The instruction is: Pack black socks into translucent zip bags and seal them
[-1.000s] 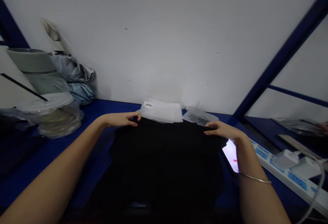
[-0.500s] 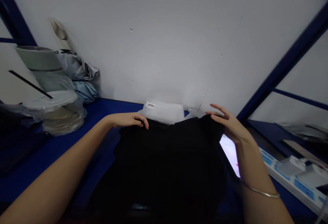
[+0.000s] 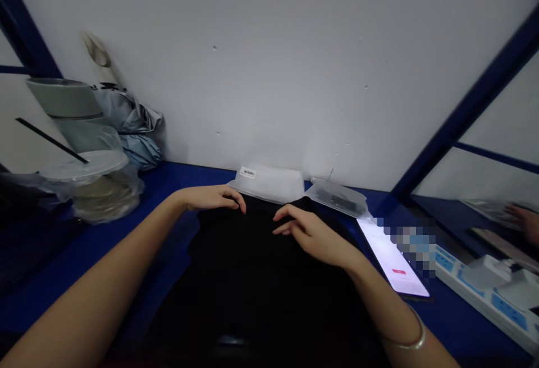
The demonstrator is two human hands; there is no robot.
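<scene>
Cloth, black [image 3: 252,278], lies on blue tabletop [image 3: 177,173] under and between both hands; creases and layers lost in the dark, and its near end merges with shadow at the bottom of the view. Faint glint low on it, source unclear.

Left hand [image 3: 214,197] sits at the cloth's far left corner, fingers curled downward; whether it grips fabric cannot be told. Right hand [image 3: 309,233] lies over the cloth, right of the left hand, fingers bent and slightly parted; pinch or mere contact cannot be told. Narrow gap between the two sets of fingertips. Right forearm, with bangle [image 3: 415,341], hides part of the cloth's right side; both forearms are cut off below.

Edges: white packet [image 3: 278,184] meets the cloth's far edge, just beyond the hands, its near part partly covered. Clear pouch [image 3: 337,197] is beyond the right hand, contents dark and indistinct. Lit phone [image 3: 391,258] is right of the right hand; a pixelated patch masks the area beside it. Power strip [image 3: 509,309] runs farther right, cut off.

Room: blue surface shows between the left wrist and a wrapped cup [image 3: 105,199] to its left. Wall [image 3: 286,87] bounds the far side.
</scene>
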